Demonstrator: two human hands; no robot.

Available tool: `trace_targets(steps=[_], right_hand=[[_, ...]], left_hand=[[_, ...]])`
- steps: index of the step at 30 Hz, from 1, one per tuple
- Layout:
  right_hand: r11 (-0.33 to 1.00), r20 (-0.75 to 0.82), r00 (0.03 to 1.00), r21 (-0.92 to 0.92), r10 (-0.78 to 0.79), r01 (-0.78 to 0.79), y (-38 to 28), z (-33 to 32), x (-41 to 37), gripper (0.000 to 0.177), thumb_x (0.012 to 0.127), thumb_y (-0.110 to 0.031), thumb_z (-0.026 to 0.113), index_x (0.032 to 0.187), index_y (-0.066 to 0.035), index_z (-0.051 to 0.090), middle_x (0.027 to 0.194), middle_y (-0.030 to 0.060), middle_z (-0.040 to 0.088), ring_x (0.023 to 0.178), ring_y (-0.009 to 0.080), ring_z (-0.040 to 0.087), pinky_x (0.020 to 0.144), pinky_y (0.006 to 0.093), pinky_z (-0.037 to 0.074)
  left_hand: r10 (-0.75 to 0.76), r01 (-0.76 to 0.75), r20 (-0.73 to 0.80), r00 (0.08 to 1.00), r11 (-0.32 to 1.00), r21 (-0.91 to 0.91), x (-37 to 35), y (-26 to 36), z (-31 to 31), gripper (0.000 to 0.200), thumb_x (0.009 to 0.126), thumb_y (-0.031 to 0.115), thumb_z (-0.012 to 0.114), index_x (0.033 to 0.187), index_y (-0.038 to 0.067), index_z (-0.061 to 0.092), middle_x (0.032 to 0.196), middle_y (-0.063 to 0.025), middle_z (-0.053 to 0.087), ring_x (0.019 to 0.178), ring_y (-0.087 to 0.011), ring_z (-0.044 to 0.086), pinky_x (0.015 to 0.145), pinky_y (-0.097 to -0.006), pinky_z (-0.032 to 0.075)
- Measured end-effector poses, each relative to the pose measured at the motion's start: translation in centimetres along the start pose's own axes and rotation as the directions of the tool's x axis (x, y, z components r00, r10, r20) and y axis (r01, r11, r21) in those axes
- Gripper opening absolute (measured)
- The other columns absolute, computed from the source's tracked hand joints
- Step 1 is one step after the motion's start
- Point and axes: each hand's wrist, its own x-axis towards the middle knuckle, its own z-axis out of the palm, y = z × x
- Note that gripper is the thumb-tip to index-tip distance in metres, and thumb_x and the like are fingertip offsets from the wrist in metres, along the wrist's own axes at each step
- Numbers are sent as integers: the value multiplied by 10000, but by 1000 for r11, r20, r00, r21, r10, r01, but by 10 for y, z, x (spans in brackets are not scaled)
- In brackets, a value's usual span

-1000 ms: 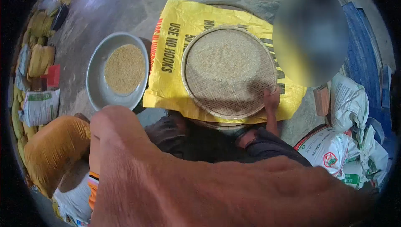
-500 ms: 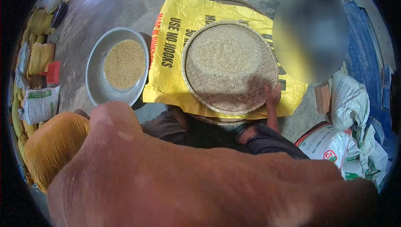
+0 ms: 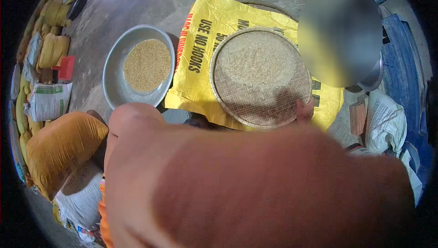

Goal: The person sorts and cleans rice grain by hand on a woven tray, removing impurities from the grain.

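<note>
A round woven bamboo winnowing tray [image 3: 269, 109] with pale rice grains [image 3: 255, 61] spread over its far part lies above a yellow printed sack [image 3: 200, 84]. My right hand [image 3: 305, 110] grips the near right rim of the tray, thumb over the edge. The rest of that hand is hidden under the tray and behind my body. My left hand is not in view. To the left of the sack stands a metal basin [image 3: 114, 81] holding a heap of golden-brown grain [image 3: 147, 65].
Full sacks, one of them an orange sack [image 3: 68, 147], line the left side beside a red dustpan-like object [image 3: 66, 68]. On the right are a white sack [image 3: 385, 120], reddish bricks [image 3: 357, 118] and blue sheeting [image 3: 401, 74]. A blurred patch hides the upper right.
The view has shifted, so the basin, sack and tray appear farther right. My bare torso now covers my legs and most of my right forearm. My right hand still holds the tray's rim.
</note>
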Motion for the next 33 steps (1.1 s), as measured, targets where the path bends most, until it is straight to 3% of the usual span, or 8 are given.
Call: trace_targets(steps=[12, 13, 14, 20, 24, 27, 29, 33], right_hand=[[975, 39, 986, -158, 162, -154, -12, 0, -2, 554, 708, -329, 707, 1132, -49, 488, 1066, 224, 627, 977, 444, 601, 826, 495, 480], [985, -21, 991, -110, 131, -133, -21, -6, -4, 543, 709, -317, 688, 1131, -45, 482, 1050, 219, 630, 968, 436, 604, 824, 493, 480], [996, -29, 995, -22, 91, -92, -15, -2, -4, 514, 705, -303, 667, 1110, -38, 493, 1022, 223, 630, 965, 432, 605, 818, 481, 482], [973, 90, 975, 97, 201, -210, -16, -18, 11, 466, 683, -293, 686, 1001, 23, 558, 923, 187, 613, 812, 365, 597, 747, 459, 470], [796, 219, 921, 463, 323, -389, -18, -21, 16, 432, 722, -248, 689, 1008, 53, 569, 953, 167, 601, 821, 285, 579, 740, 452, 461], [769, 242, 919, 504, 311, -393, -21, -16, 14, 418, 753, -223, 675, 1048, 53, 568, 988, 182, 596, 899, 285, 579, 790, 437, 460], [934, 122, 963, 244, 239, -262, -17, 0, 16, 437, 785, -199, 636, 1135, 50, 555, 1036, 225, 592, 1007, 337, 566, 863, 411, 445], [967, 41, 980, 161, 194, -198, -26, 2, 13, 444, 795, -171, 610, 1176, 48, 541, 1055, 240, 597, 1009, 380, 571, 869, 412, 446]], left_hand=[[-19, 27, 179, 984, 999, -46, 35, -7, -11, 171, 863, 84, 562, 914, -52, 652, 833, -98, 693, 788, -185, 671, 725, -294, 539], [59, -79, 66, 996, 926, 370, 45, -18, -30, 214, 944, 213, 554, 860, 17, 570, 879, -164, 641, 733, -270, 615, 731, -391, 509], [-53, 52, 15, 998, 996, 69, 53, -38, -54, 271, 956, 268, 557, 901, 7, 605, 937, -139, 660, 847, -222, 628, 815, -345, 497], [-549, 793, -583, 599, 509, 336, 18, -212, -235, 280, 982, 276, 450, 887, 115, 658, 829, 6, 590, 717, -98, 532, 626, -280, 432], [-343, 724, -641, 687, 399, 563, -66, -293, -276, 293, 884, 311, 620, 927, 23, 658, 727, -44, 613, 643, -169, 557, 570, -332, 450], [-147, 741, -823, 548, 541, 397, -66, -324, -277, 269, 834, 227, 676, 965, -5, 638, 780, -105, 638, 691, -197, 603, 596, -354, 479], [235, 761, -780, 581, 182, 622, -59, -321, -278, 294, 801, 152, 688, 1010, -39, 607, 838, -143, 647, 735, -216, 629, 631, -370, 502], [-234, 867, -840, 490, 235, 440, -74, -316, -290, 283, 803, 104, 636, 1043, -41, 595, 878, -130, 655, 765, -236, 643, 643, -388, 523]])
